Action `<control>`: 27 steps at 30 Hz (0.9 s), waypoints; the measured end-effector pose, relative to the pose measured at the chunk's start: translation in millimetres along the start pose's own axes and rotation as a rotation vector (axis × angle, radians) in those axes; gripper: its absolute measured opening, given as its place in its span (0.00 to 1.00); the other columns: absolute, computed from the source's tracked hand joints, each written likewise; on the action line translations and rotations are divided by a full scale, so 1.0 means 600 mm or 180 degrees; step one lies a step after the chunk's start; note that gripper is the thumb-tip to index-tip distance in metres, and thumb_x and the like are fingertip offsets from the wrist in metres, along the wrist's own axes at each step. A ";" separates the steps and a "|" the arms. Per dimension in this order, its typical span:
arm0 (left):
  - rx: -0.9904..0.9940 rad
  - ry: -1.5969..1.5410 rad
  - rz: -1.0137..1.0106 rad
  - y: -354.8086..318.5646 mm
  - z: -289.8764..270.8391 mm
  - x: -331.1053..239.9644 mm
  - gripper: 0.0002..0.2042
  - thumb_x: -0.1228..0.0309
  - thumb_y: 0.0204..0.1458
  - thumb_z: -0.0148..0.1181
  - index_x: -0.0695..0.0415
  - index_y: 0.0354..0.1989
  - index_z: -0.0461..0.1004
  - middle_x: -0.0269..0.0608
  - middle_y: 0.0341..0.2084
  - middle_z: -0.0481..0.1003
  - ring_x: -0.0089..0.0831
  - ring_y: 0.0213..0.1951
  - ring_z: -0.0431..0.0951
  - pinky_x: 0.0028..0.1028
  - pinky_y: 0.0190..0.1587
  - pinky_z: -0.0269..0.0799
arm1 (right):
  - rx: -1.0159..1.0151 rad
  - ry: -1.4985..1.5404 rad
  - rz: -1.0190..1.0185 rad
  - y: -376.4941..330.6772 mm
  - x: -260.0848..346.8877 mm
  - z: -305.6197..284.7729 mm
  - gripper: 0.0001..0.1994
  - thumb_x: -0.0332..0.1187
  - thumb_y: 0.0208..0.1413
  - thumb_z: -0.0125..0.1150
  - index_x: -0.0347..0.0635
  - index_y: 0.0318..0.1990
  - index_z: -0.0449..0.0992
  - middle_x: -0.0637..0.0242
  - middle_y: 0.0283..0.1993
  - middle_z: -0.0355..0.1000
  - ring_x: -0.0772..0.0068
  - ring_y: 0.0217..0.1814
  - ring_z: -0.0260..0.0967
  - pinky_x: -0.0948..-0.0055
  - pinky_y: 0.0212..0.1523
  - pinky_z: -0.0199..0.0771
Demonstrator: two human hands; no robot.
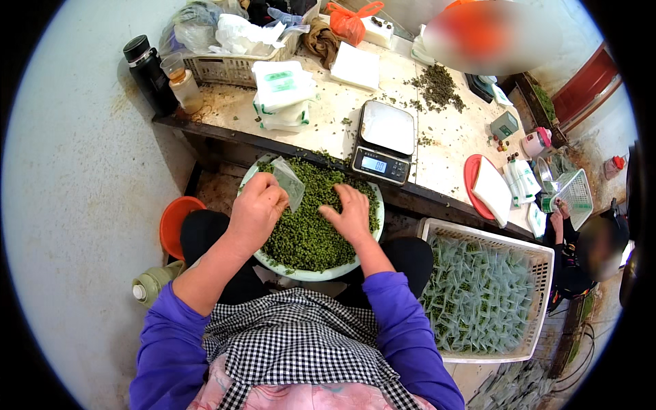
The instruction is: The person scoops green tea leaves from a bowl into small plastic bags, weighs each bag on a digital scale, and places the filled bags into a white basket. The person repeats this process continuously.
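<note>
Two hands are working over a white basin (372, 236) that is resting on my lap, just below the table (437, 157) edge. My left hand (256, 212) is pinching a small clear pouch (287, 181) between thumb and fingers, curled closed around its lower end. My right hand (352, 213) is lying spread, palm down, on the heap of green pellets (307, 236) filling the basin.

Position of the pouch: it is hanging over the upper left part of the basin, directly above the pellets and touching only my left hand.

Risks, as I am judging them:
- The pouch is flimsy and held by one end only; if my pinch is slackening, it could fold or drop into the heap.
- The pellets are piled close to the rim; a wide sweep of my right hand could be pushing some over the edge onto my checked apron (294, 335).
- The basin is balancing on my knees, so a shift of my legs could tip it.

Orientation: the pouch's long axis is running diagonally, from my left hand at lower left up toward the digital scale (384, 140). I cannot tell which end is the open one.

A white crate (540, 256) of filled pouches is standing at my right.
</note>
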State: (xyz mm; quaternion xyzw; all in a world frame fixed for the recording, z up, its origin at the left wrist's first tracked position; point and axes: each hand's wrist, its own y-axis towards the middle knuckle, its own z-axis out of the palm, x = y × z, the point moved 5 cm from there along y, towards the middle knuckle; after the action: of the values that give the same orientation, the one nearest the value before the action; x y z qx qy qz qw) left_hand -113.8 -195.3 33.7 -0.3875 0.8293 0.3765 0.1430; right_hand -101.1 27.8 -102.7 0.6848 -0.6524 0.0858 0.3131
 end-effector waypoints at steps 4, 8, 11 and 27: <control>-0.0427 -0.0291 -0.0297 -0.012 0.000 0.006 0.09 0.86 0.40 0.64 0.62 0.29 0.73 0.44 0.39 0.70 0.38 0.39 0.75 0.31 0.39 0.73 | 0.0477 -0.0065 -0.0503 -0.044 0.065 -0.010 0.31 0.51 0.46 0.68 0.44 0.56 0.71 0.56 0.57 0.67 0.51 0.63 0.58 0.53 0.64 0.56; -0.0530 -0.0424 -0.0248 -0.019 0.014 0.009 0.09 0.86 0.41 0.64 0.62 0.29 0.71 0.45 0.40 0.70 0.38 0.40 0.76 0.31 0.41 0.74 | 0.0639 -0.0223 -0.0962 -0.068 0.076 -0.034 0.27 0.42 0.42 0.71 0.45 0.52 0.73 0.59 0.53 0.69 0.53 0.59 0.62 0.54 0.57 0.64; -0.0590 -0.0520 -0.0195 -0.021 0.033 0.020 0.09 0.85 0.43 0.65 0.62 0.30 0.72 0.45 0.42 0.71 0.35 0.40 0.79 0.30 0.40 0.76 | 0.0323 -0.0288 -0.0766 -0.043 0.038 -0.024 0.24 0.36 0.40 0.71 0.44 0.48 0.73 0.61 0.51 0.69 0.54 0.55 0.65 0.57 0.53 0.69; -0.0252 -0.1316 -0.0449 -0.003 0.103 0.027 0.08 0.82 0.51 0.63 0.63 0.38 0.73 0.54 0.56 0.69 0.28 0.36 0.81 0.27 0.36 0.79 | -0.1272 0.5034 0.1401 0.094 0.062 -0.146 0.10 0.27 0.57 0.60 0.41 0.44 0.68 0.58 0.38 0.73 0.67 0.28 0.69 0.69 0.20 0.67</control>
State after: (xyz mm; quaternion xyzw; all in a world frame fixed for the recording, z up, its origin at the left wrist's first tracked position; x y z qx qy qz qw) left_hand -126.2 -159.4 -17.6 -0.3645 0.7377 0.4692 0.3206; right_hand -124.3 46.4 3.8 0.2122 -0.3625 0.4820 0.7689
